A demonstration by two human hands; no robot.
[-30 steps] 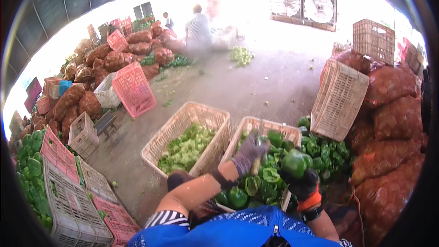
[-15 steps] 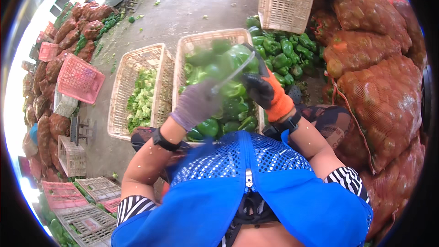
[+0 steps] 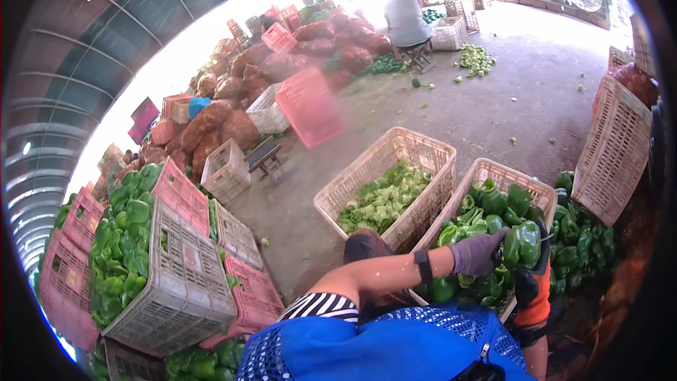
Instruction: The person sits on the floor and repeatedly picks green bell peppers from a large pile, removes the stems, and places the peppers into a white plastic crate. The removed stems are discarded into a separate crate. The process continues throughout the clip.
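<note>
My left hand (image 3: 478, 252), in a greyish-purple glove, grips a large glossy green bell pepper (image 3: 522, 244) over a crate. My right hand (image 3: 530, 283), in a black and orange glove, is closed beside the pepper's right side. A short bit of a thin, pale, blade-like tool (image 3: 546, 238) shows at its fingers; the rest is hidden. Below both hands stands a beige plastic crate (image 3: 485, 166) filled with green bell peppers (image 3: 491, 202).
Left of it, another beige crate (image 3: 326, 197) holds pale green trimmings (image 3: 388, 194). Loose peppers (image 3: 582, 247) lie at right under a tilted crate (image 3: 612, 152). Stacked crates of peppers (image 3: 176, 289) stand at left. A seated person (image 3: 407, 17) is far off, near red sacks (image 3: 317, 46).
The view has swung left, bringing the stacked crates and seated person into sight. The bell pepper, blurred before, now shows clearly in my left hand. The tool is more hidden.
</note>
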